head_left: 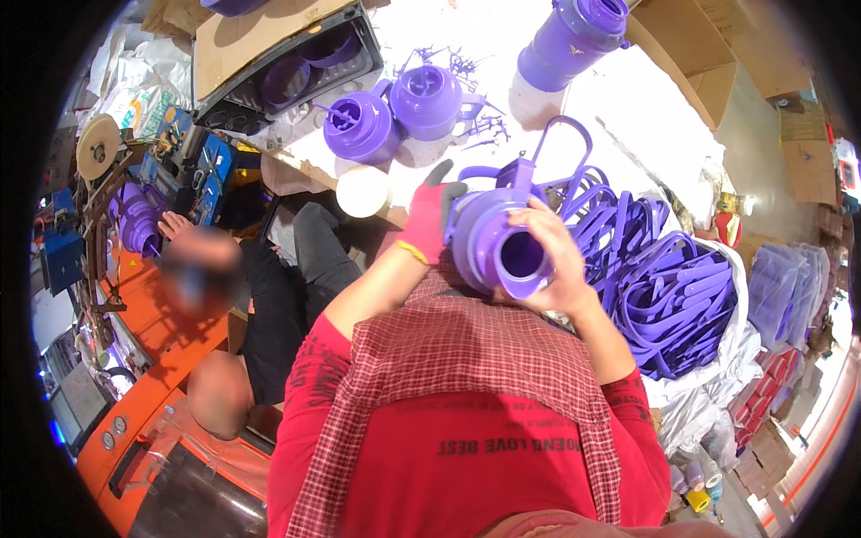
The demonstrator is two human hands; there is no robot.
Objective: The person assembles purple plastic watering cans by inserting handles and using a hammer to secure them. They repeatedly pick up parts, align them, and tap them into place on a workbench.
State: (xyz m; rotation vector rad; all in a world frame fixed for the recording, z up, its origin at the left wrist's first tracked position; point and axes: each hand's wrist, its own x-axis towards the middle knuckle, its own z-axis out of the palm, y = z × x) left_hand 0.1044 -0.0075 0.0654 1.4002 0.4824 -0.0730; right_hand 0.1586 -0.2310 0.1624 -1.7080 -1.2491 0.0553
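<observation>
Two hands hold a purple jug in front of the chest, by the near edge of the white tabletop; its round mouth is tipped toward the body. The left hand, in a pink glove with grey fingertips, grips the jug's left side, one finger standing up and another lying toward the jug; its remaining fingers are hard to make out. The bare right hand is partly closed, fingers bent over the jug's right side next to the mouth.

Beyond the hands, two more jugs stand side by side toward the tabletop's left edge, with thin purple scraps scattered about them. A taller purple container leans near the far edge. At the far left corner sits a black crate with round purple pieces inside and cardboard on top. A heap of purple straps fills a white sack off the near right corner. To the left, a co-worker's hand is beside another purple jug.
</observation>
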